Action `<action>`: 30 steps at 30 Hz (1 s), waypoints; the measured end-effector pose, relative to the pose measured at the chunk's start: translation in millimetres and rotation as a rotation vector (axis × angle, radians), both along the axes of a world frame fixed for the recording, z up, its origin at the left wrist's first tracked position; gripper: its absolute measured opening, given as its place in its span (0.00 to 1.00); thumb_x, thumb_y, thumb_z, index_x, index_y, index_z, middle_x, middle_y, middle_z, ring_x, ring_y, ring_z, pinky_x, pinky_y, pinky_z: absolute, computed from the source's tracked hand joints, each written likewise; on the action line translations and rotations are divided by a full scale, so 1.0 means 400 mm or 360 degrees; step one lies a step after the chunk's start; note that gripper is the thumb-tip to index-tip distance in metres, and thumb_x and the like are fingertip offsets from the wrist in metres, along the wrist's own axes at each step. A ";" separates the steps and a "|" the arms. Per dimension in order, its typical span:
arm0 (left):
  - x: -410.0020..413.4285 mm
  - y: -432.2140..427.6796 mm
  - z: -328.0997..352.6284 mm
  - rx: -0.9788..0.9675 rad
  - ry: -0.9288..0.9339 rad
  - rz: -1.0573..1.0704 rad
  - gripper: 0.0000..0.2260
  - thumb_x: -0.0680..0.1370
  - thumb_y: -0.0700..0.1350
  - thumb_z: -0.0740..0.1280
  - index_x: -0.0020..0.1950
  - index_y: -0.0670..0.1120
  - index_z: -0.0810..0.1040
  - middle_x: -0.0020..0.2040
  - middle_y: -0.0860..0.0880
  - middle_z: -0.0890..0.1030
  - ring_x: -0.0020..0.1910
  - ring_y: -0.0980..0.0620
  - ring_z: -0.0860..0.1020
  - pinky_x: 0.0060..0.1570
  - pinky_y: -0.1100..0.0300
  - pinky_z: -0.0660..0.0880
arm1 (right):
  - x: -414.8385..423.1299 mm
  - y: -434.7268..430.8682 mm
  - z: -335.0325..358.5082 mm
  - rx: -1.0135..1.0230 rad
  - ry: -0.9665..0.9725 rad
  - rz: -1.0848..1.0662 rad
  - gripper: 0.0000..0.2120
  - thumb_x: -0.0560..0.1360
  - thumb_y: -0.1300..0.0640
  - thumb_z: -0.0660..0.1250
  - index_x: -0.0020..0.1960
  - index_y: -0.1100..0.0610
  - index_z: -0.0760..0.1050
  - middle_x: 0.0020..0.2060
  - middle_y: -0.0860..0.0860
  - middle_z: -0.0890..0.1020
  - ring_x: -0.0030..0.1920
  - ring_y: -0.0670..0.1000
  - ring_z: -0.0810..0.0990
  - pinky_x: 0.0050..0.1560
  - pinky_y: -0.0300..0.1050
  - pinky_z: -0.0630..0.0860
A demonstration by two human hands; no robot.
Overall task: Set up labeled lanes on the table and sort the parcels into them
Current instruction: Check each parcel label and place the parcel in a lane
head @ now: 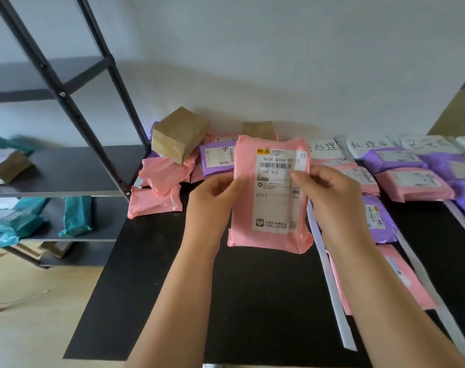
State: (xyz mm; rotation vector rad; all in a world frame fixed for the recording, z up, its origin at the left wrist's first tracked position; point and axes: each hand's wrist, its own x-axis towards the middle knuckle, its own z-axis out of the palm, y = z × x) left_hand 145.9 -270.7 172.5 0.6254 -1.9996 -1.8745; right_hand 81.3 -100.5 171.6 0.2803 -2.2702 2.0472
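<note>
Pink poly mailer (271,208) is up off the table (173,288), held over the middle of it with the shipping label facing the camera. Fingers of the left hand (212,205) are curled round its left edge, and the right hand (329,197) pinches the right edge by the label, so my guess is the label's being read to pick a lane.

Lane setup looks done to me: white strips (329,282) run from the far edge toward the near edge on the right half of the table, and at least 3 handwritten paper signs (369,148) sit along the far edge at their heads. Sorting is well underway too, with a bunch of pink and purple parcels (411,183) lying between the strips.

What's left: the heap (159,179) at the far left corner, with several pink mailers, a purple one (216,160) and 2 cardboard boxes (179,134), 1 perched on top. Maybe half done? Teal parcels (76,216) sit on the shelf unit (66,168) off the left edge, no clue if those count.
</note>
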 end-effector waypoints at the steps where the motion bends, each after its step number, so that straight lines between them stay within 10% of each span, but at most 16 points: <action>1: 0.009 0.007 0.005 -0.0017 0.0000 -0.0049 0.09 0.74 0.56 0.73 0.50 0.53 0.85 0.46 0.57 0.86 0.46 0.57 0.84 0.49 0.57 0.80 | 0.003 0.004 0.010 -0.0027 -0.0003 -0.0010 0.04 0.76 0.55 0.71 0.44 0.52 0.84 0.38 0.46 0.86 0.39 0.44 0.84 0.37 0.36 0.77; 10: 0.052 0.016 0.079 -0.0024 0.0058 -0.0054 0.09 0.69 0.55 0.77 0.42 0.51 0.86 0.42 0.49 0.87 0.43 0.42 0.85 0.44 0.41 0.81 | 0.027 0.026 0.050 -0.0158 -0.0111 0.0105 0.03 0.75 0.51 0.73 0.47 0.50 0.84 0.42 0.45 0.87 0.45 0.46 0.86 0.46 0.44 0.82; 24: 0.064 0.023 0.101 0.0131 0.0161 -0.0158 0.14 0.65 0.55 0.76 0.43 0.47 0.87 0.42 0.48 0.87 0.37 0.52 0.85 0.31 0.64 0.78 | 0.058 0.048 0.078 -0.0138 -0.0097 0.0106 0.06 0.75 0.50 0.73 0.47 0.52 0.84 0.41 0.45 0.87 0.44 0.44 0.85 0.43 0.38 0.81; 30: 0.047 0.008 0.095 0.0314 0.0116 0.0001 0.09 0.68 0.55 0.77 0.36 0.50 0.85 0.44 0.45 0.86 0.40 0.48 0.84 0.41 0.53 0.81 | 0.081 0.051 0.072 -0.0018 -0.0239 0.0297 0.08 0.75 0.49 0.72 0.45 0.54 0.84 0.40 0.46 0.87 0.39 0.45 0.85 0.33 0.36 0.77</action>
